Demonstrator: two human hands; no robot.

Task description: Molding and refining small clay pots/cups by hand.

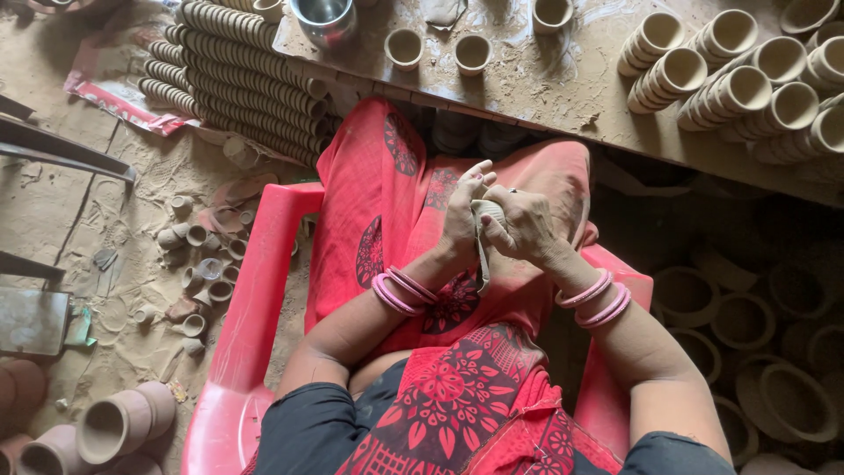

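holding a small pale clay cup (489, 212) between both hands over the lap, the person sits in a red plastic chair (264, 264) before a clay-smeared workbench (545, 79). the left hand (463, 220) is wrapped around the cup's near side, fingers curled and closed on it; the right hand (526, 227) closes on the other side, and a thin strip (483, 259), cloth or clay, hangs down from between the palms. the cup's rim and inside are mostly hidden, so its finish cannot be judged. in my judgement the step is one of smoothing or shaping the soft cup by hand, and it calls for even, light pressure from both sides, turning the piece steadily so the wall stays round, and keeping the dangling strip clear of the red patterned cloth (413, 352) on the lap. squeezing too hard would likely dent the wall. two finished cups (438, 48) stand on the bench ahead, nested rows of cups (747, 84) lie to the right, and stacked rows (233, 75) rest on the sandy floor at left, near scattered broken pieces (198, 264).
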